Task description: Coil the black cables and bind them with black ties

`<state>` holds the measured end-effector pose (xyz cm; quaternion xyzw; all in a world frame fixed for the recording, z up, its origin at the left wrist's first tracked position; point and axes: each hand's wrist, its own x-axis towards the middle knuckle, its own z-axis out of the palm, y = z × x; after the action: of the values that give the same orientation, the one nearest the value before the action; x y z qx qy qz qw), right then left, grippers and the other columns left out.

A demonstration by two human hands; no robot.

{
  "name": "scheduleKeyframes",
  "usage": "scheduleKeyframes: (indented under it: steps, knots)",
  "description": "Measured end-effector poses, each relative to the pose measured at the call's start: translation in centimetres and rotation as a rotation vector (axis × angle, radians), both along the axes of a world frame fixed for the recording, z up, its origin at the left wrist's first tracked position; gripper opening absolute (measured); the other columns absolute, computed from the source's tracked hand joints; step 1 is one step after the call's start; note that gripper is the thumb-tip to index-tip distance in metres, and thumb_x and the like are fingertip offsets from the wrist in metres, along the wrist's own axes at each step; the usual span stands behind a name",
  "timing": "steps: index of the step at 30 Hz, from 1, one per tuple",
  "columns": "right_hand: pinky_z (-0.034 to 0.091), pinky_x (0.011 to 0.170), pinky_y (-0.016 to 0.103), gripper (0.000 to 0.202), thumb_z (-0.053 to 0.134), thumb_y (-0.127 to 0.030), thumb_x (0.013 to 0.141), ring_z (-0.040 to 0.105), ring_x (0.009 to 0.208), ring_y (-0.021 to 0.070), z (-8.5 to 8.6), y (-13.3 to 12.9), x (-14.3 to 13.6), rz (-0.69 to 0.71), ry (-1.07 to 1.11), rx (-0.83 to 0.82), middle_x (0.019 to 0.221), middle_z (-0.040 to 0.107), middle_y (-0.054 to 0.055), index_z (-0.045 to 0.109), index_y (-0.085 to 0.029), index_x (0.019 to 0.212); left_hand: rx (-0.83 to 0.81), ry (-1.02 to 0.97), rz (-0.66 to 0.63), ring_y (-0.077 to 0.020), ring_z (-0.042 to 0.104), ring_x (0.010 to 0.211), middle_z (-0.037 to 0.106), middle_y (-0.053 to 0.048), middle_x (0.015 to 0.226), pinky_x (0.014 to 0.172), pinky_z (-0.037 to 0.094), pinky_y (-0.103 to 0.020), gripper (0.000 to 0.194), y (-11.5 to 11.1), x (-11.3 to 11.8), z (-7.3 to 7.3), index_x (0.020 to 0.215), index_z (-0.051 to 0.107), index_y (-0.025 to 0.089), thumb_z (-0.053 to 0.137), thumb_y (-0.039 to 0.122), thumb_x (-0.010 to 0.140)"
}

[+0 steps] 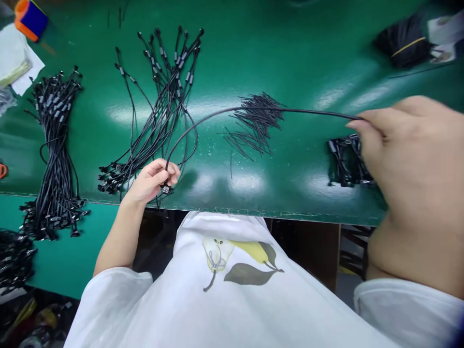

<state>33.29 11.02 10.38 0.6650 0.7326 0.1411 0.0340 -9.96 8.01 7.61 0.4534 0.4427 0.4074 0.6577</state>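
Note:
A single black cable (213, 116) arcs over the green table between my two hands. My left hand (154, 178) pinches it just above a small connector (166, 190) near the table's front edge. My right hand (416, 159), raised close to the camera, is closed on the cable's other stretch; that end is hidden in the fingers. Behind my left hand lies a loose spread of black cables (159, 116) with grey sleeves and connectors. Below the held cable is a pile of short black ties or wire pieces (259, 118).
A thick bundle of cables (58, 145) lies at the left, with more cables (14, 261) at lower left. Small coiled cables (342, 159) lie partly behind my right hand. A black banded bundle (406, 43) sits back right, an orange and blue roll (31, 20) back left.

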Motion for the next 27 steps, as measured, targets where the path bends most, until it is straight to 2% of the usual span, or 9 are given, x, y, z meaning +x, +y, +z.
scheduleKeyframes:
  steps: [3, 7, 9, 12, 15, 17, 22, 24, 27]
  knots:
    - [0.025, 0.053, 0.030, 0.039, 0.039, -0.040, 0.101, 0.060, 0.078, 0.0183, 0.1, -0.3, -2.7, 0.047, 0.075, -0.123, 0.095, 0.067, 0.012, 0.068, -0.014, 0.107, 0.014, -0.103, 0.146, -0.0103, 0.066, 0.071, 0.069, -0.004, 0.096, 0.059, 0.051, -0.020, 0.033, 0.1, 1.8, -0.9, 0.078, 0.057, 0.018, 0.077, 0.043, 0.076]
    - [0.027, 0.054, 0.029, 0.033, 0.041, -0.034, 0.100, 0.061, 0.077, 0.0177, -0.6, -1.7, -6.3, 0.348, 0.183, -0.416, 0.093, 0.068, 0.009, 0.068, -0.015, 0.097, 0.142, 0.017, 0.280, -0.0129, 0.070, 0.069, 0.071, -0.001, 0.088, 0.064, 0.055, -0.025, 0.030, 0.3, 4.6, -1.8, 0.086, 0.047, 0.022, 0.057, 0.050, 0.090]
    - [0.030, 0.057, 0.028, 0.030, 0.042, -0.030, 0.100, 0.061, 0.077, 0.0164, -0.8, -2.3, -8.1, 0.549, 0.319, -0.572, 0.090, 0.068, 0.007, 0.068, -0.016, 0.095, 0.306, 0.190, 0.211, -0.0170, 0.072, 0.086, 0.072, -0.004, 0.093, 0.077, 0.056, -0.031, 0.026, 0.2, 6.1, -2.1, 0.090, 0.047, 0.022, 0.049, 0.047, 0.095]
    - [0.036, 0.065, 0.026, 0.029, 0.042, -0.031, 0.100, 0.061, 0.081, 0.0155, -0.8, -2.2, -10.3, 0.767, 0.593, -0.623, 0.091, 0.068, 0.005, 0.068, -0.018, 0.099, 0.476, 0.463, -0.076, -0.0219, 0.063, 0.113, 0.070, -0.009, 0.110, 0.099, 0.046, -0.039, 0.026, -0.4, 7.9, -2.3, 0.096, 0.054, 0.020, 0.046, 0.045, 0.097]
    - [0.038, 0.070, 0.026, 0.031, 0.043, -0.032, 0.099, 0.061, 0.083, 0.0159, -0.9, -0.9, -10.8, 0.723, 0.771, -0.484, 0.092, 0.069, 0.005, 0.069, -0.017, 0.097, 0.353, 0.507, -0.330, -0.0168, 0.063, 0.082, 0.067, -0.005, 0.084, 0.082, 0.049, -0.032, 0.032, -1.3, 8.3, -1.8, 0.109, 0.060, 0.018, 0.044, 0.042, 0.098]
    - [0.038, 0.071, 0.026, 0.031, 0.044, -0.033, 0.098, 0.061, 0.083, 0.0158, -1.1, 0.1, -10.1, 0.693, 0.828, -0.459, 0.092, 0.069, 0.004, 0.070, -0.016, 0.095, 0.190, 0.356, -0.371, -0.0125, 0.053, 0.061, 0.055, 0.000, 0.066, 0.064, 0.047, -0.026, 0.034, -1.6, 7.9, -1.4, 0.111, 0.064, 0.016, 0.047, 0.042, 0.097]
    - [0.042, 0.074, 0.027, 0.030, 0.045, -0.035, 0.096, 0.062, 0.083, 0.0155, -1.9, 1.0, -7.2, 0.698, 1.006, -0.536, 0.095, 0.071, 0.004, 0.070, -0.018, 0.102, -0.132, -0.131, -0.166, -0.0053, 0.022, 0.041, 0.028, 0.008, 0.049, 0.039, 0.032, -0.017, 0.030, -1.4, 6.4, -0.5, 0.095, 0.073, 0.013, 0.065, 0.042, 0.087]
    - [0.043, 0.073, 0.028, 0.030, 0.046, -0.035, 0.095, 0.062, 0.081, 0.0156, -2.3, 0.9, -6.8, 0.653, 1.065, -0.532, 0.095, 0.071, 0.004, 0.070, -0.019, 0.104, -0.195, -0.203, -0.122, -0.0040, 0.018, 0.039, 0.027, 0.009, 0.047, 0.036, 0.031, -0.015, 0.028, -1.2, 6.3, -0.4, 0.094, 0.075, 0.014, 0.069, 0.039, 0.084]
    - [0.045, 0.074, 0.029, 0.030, 0.045, -0.035, 0.095, 0.063, 0.081, 0.0161, -2.9, 0.8, -6.9, 0.588, 1.096, -0.479, 0.094, 0.071, 0.003, 0.071, -0.021, 0.103, -0.250, -0.258, -0.164, -0.0032, 0.019, 0.039, 0.028, 0.008, 0.046, 0.036, 0.033, -0.014, 0.028, -0.9, 6.6, -0.5, 0.094, 0.076, 0.014, 0.071, 0.039, 0.082]
